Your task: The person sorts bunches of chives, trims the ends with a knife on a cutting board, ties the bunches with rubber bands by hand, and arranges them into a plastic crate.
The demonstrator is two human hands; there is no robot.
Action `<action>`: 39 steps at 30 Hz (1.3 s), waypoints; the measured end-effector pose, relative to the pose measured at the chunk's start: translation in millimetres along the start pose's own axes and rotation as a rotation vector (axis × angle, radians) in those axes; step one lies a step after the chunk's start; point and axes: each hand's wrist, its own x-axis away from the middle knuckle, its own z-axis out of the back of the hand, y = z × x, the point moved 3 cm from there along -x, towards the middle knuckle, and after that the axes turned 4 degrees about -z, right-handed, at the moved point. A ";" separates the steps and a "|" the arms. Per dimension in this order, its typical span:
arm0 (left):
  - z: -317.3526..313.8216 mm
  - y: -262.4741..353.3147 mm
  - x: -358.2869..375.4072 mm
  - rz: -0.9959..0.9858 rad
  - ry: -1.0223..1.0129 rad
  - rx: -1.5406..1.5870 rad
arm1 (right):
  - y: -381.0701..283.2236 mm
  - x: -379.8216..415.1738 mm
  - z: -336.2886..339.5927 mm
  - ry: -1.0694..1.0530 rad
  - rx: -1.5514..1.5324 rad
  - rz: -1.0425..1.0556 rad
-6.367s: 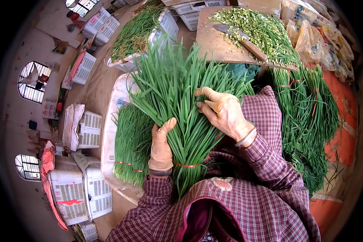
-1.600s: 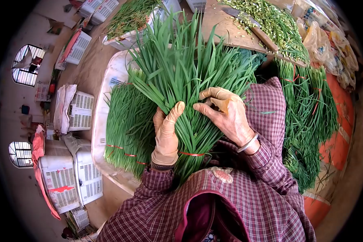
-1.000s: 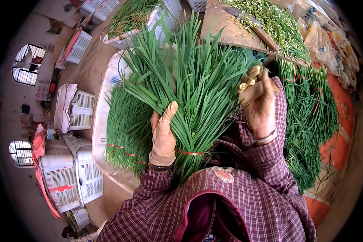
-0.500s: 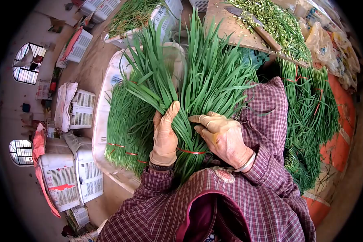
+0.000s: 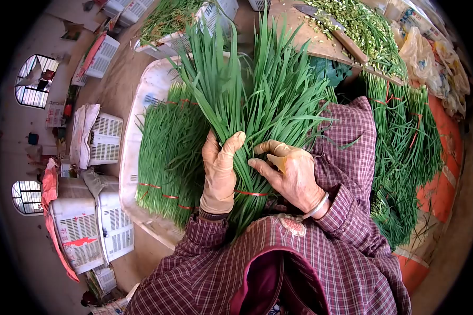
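A large bunch of garlic chives (image 5: 284, 94) lies in front of my body, leaf tips pointing away from me. A red tie (image 5: 251, 193) goes around its lower part. My left hand (image 5: 218, 173), in a thin tan glove, is closed around the left side of the bunch, thumb on top. On the right side, my right hand (image 5: 294, 173) has curled fingers, with thumb and forefinger pinching at leaves in the middle of the bunch. Its fingertips are partly hidden among the leaves. Yellow tape shows on a finger.
Left of the bunch, a white crate (image 5: 134, 134) holds tied chives (image 5: 173, 152). A knife (image 5: 347, 44) and cut trimmings lie on a board (image 5: 284, 26) ahead. More tied bunches (image 5: 404, 142) rest at my right. Plastic bags (image 5: 420, 58) and stacked crates (image 5: 79, 231) stand farther off.
My left hand has brought its share of the leaves rightward and more upright, against the rest of the bunch. My right forefinger has bent from pointing into a curl near the thumb.
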 end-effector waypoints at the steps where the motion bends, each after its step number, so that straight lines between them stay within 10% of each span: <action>1: 0.5 -0.4 0.3 0.000 0.001 0.000 | 1.9 -1.0 -1.0 -0.015 -0.020 -0.038; 10: 6.7 -4.0 -4.3 -0.016 -0.018 -0.006 | 12.6 5.1 -5.6 -0.139 -0.474 -0.209; 12: 7.0 -3.1 -5.1 -0.017 -0.012 -0.010 | 32.0 7.2 -4.6 -0.105 -1.156 -0.555; 16: 7.2 -4.2 -4.4 -0.006 0.023 0.023 | 33.0 -13.3 27.4 0.073 -1.929 -0.423; 20: 2.7 -4.7 -3.9 0.009 -0.009 0.014 | 16.5 -8.2 17.9 -0.176 -0.876 -0.271; 24: -0.7 0.3 -2.0 0.004 0.023 -0.003 | 9.3 -5.5 -1.1 0.028 -0.155 0.037; 39: 7.2 -9.7 -5.1 0.028 -0.045 0.049 | 5.1 -11.1 -7.5 0.056 0.137 0.086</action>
